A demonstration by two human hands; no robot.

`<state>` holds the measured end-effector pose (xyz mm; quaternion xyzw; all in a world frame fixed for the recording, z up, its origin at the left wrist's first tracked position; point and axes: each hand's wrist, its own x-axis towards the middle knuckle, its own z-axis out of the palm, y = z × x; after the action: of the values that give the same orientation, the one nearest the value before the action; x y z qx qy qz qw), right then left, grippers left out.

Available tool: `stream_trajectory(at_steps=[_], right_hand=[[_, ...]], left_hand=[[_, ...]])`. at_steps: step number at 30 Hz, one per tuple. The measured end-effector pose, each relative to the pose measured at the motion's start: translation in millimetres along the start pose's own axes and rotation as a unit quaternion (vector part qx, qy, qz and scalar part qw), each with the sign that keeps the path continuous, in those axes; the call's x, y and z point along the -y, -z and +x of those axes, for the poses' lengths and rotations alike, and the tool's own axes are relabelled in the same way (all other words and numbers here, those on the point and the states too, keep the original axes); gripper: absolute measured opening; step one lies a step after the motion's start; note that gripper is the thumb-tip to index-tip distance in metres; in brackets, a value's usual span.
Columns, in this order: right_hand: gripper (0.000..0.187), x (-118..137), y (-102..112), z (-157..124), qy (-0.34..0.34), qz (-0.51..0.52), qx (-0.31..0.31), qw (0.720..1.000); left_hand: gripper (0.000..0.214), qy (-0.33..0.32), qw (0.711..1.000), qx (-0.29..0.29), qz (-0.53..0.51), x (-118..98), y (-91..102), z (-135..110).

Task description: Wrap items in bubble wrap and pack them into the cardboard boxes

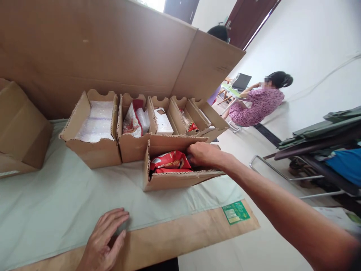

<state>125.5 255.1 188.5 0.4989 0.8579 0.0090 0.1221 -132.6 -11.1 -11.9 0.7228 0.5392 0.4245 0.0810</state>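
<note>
My right hand [203, 153] reaches down into a narrow open cardboard box [166, 183] that stands crosswise in front of a row of similar boxes. Its fingertips are hidden inside, beside a shiny red packet [172, 162] with a food picture on it. Whether the fingers grip anything there I cannot make out. Near the table's front edge, my left hand [105, 235] rests with fingers stretched out and thumb apart, holding nothing.
Behind stand boxes holding bubble-wrapped items [96, 120], a red and white packet [132, 120] and a white carton [163, 122]. A tall cardboard panel [113, 49] rises behind them. Another box [22, 128] is at left. A person [251, 101] sits beyond, near a chair [313, 158].
</note>
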Motion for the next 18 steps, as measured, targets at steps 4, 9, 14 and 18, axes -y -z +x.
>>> stream_trajectory(at_steps=[4,9,14,18], right_hand=[[0.021,-16.5,24.0,-30.8,0.019,0.011,0.002,1.000],[0.044,-51.2,29.9,-129.1,-0.129,0.128,-0.272,0.945],[0.054,-67.6,-52.2,-166.3,-0.152,0.320,-0.239,0.904],[0.076,-48.3,-115.2,-120.3,-0.070,0.457,-0.187,0.867]], left_hand=[[0.032,0.008,1.000,-0.003,-0.009,-1.2,1.1,-1.9],[0.031,0.116,0.992,-0.003,-0.045,-17.8,10.5,11.8],[0.061,0.229,0.966,0.024,-0.121,-26.4,1.5,57.9],[0.097,0.220,0.952,0.019,-0.213,-14.3,-33.1,99.8]])
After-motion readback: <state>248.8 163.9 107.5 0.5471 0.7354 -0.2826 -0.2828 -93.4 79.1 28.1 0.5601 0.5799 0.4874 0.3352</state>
